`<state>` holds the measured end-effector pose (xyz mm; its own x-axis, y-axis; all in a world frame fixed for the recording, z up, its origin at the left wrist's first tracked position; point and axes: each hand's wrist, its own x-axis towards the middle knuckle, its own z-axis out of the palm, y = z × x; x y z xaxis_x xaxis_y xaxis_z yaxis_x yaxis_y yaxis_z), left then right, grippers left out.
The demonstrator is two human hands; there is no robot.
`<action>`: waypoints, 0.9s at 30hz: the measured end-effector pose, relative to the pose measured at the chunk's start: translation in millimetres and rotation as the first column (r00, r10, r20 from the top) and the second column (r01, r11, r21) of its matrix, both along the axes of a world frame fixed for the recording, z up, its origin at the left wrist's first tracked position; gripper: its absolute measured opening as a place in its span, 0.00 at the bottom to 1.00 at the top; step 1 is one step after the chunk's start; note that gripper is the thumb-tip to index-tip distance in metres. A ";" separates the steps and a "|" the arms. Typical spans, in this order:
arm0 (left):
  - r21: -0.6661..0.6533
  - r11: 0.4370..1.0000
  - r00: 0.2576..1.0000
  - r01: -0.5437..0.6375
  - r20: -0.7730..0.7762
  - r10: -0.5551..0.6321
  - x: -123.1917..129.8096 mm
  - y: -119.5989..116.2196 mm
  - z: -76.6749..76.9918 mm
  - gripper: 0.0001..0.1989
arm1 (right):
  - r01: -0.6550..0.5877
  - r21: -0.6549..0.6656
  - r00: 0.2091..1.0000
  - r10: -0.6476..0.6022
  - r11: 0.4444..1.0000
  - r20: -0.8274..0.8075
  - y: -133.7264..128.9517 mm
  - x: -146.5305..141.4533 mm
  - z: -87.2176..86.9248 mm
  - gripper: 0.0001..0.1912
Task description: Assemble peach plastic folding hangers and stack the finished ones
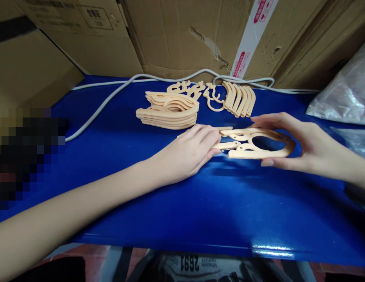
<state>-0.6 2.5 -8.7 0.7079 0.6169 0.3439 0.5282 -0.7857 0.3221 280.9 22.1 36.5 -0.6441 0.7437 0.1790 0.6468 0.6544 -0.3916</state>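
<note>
Head view, the only one. Blue bench (182, 211); right of its centre, roughly midway between far and near edges, is the cream frame (249, 154): two bars joined by a rounded end around an oval opening. Shadow beneath suggests it is held just above the surface.

Right hand (313, 145): fingers spread around the rounded end, thumb at the near bar, the others along the far side. Some contact hidden.

Left hand (195, 149): fingers curled together, pinching a slim cream piece (229, 145) whose tip runs toward the frame's open end. Exact contact there unclear.

Handling, as judged: looks like moulded plastic, so light and fairly stiff, with slight spring in the bars. Smooth faces may slip if squeezed at an angle. Best hold: the broad rounded end, or both bars close to it. Thin curls inside the open end look the weakest; better not pressed or twisted.

Toward the far edge, left to right: stack of cream frames (167, 119), loose hooks (216, 105), row of curved arms (239, 100). White cable (158, 78) trails along that edge, before the cardboard (176, 39). Plastic bag (344, 88) at the far right corner.
</note>
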 end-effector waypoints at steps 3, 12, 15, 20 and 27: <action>-0.007 1.000 1.000 0.010 0.019 -0.010 -0.2 0.1 -0.1 0.11 | -0.005 0.003 1.000 0.005 1.000 -0.003 0.7 2.2 0.6 0.37; -0.008 1.000 1.000 0.021 0.016 -0.021 0.1 -0.2 1.3 0.10 | 0.090 0.102 0.996 -0.092 0.991 0.019 2.2 10.3 7.2 0.37; 0.011 0.999 0.999 0.038 0.023 -0.038 0.1 -0.1 1.4 0.11 | 0.141 0.100 0.990 -0.142 0.985 0.004 4.8 13.7 8.3 0.38; 0.007 0.999 0.999 0.044 0.018 -0.044 0.2 -0.3 1.0 0.10 | 0.171 0.168 0.981 -0.184 0.971 0.065 11.5 16.9 4.7 0.40; 0.000 0.998 0.997 0.061 -0.035 -0.061 -0.6 0.2 0.7 0.11 | 0.124 0.141 0.986 -0.138 0.982 0.096 13.3 16.1 0.2 0.40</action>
